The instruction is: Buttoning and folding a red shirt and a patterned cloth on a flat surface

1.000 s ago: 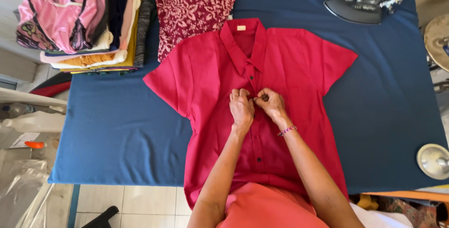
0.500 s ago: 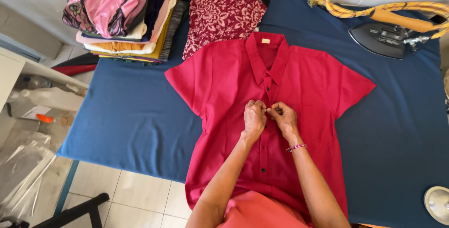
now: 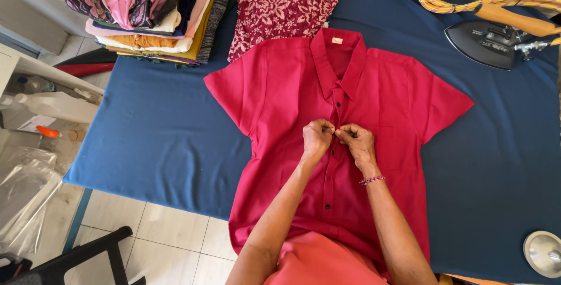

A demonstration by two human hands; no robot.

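Observation:
A red short-sleeved shirt [image 3: 280,92] lies flat, front up, on a table covered in blue cloth [image 3: 152,133]. Its collar points away from me and dark buttons run down the middle. My left hand [image 3: 316,138] and my right hand [image 3: 356,141] meet at the button strip around chest height, fingers pinched on the fabric edges there. The button between my fingertips is hidden. A beaded bracelet sits on my right wrist.
A stack of folded clothes [image 3: 146,13] and a red floral garment [image 3: 280,4] lie at the table's far left. A dark iron [image 3: 488,42] with a yellow braided cord rests at the far right. A round metal lid [image 3: 543,253] sits near right. Plastic bottles stand left of the table.
The view has shifted, so the shirt sits more to the right in frame. Both hands stay pinched at the same spot on the button strip.

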